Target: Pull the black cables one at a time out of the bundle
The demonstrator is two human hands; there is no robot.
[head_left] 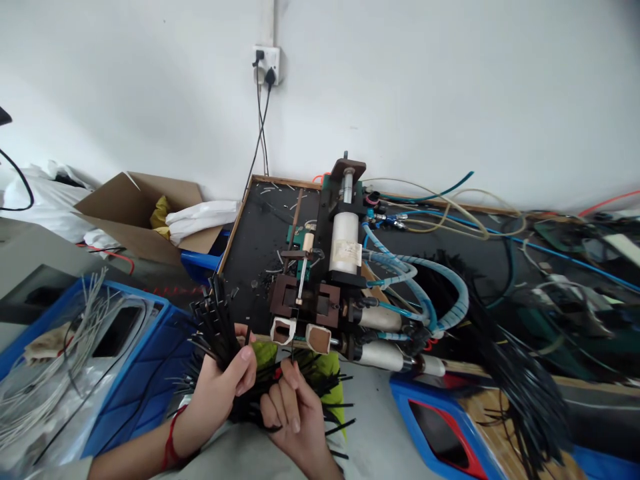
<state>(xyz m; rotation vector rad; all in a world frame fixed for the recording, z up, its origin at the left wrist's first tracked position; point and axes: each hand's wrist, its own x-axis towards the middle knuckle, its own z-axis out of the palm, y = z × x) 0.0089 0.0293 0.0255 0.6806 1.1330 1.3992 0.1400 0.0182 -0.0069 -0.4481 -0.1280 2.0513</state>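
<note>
My left hand point(227, 373) is closed around a bundle of black cables point(215, 323) whose ends fan upward. To its right, my right hand point(290, 400) pinches a thin dark wire point(293, 350) that rises toward the front of a pneumatic machine point(305, 303). The wire's upper end lies near the gap between two white-edged pads. More black strands lie across my lap under both hands, over a yellow-green cloth point(333, 387). A white cylinder point(345, 243) stands on the machine.
At the left, a blue crate point(167, 327) holds pale wires and a phone; behind it sits an open cardboard box point(130, 233). Blue air hoses point(457, 293) loop right of the machine. A blue tray point(413, 423) and a long bundle of black cables point(525, 387) are at right.
</note>
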